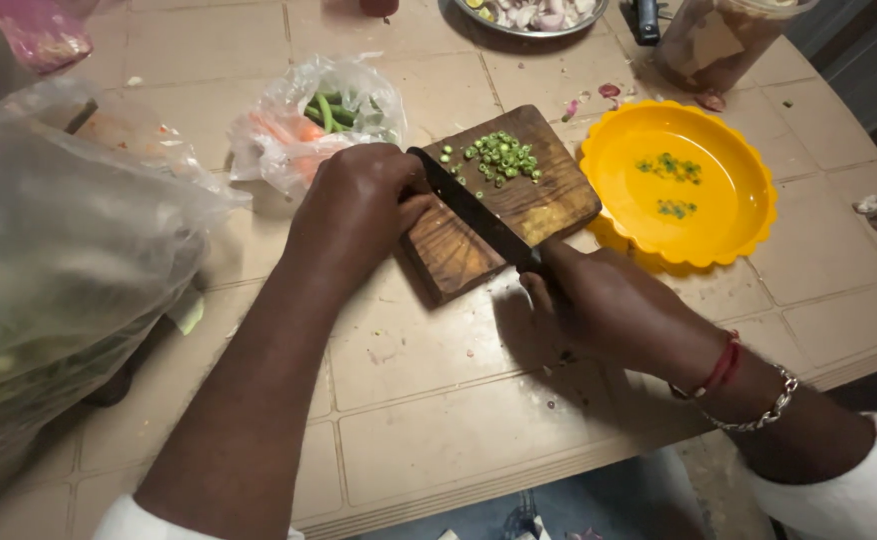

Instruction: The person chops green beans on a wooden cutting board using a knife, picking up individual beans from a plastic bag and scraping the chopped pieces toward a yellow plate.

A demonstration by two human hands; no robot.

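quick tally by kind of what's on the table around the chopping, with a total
wooden cutting board: 1
knife: 1
yellow scalloped dish: 1
metal bowl of chopped onion: 1
clear plastic bags, near one with carrots and green chillies, large one: 2
lidded plastic jar: 1
pile of chopped green chilli: 1
Total: 8

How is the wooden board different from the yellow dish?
The board is brown, flat and squarish; the dish is bright yellow, round, with a raised wavy rim. The board carries a heap of chopped green bits; the dish holds only a few green specks. The left hand rests on the board's edge and the knife in the right hand lies across it; nothing touches the dish. Both sit on the table.
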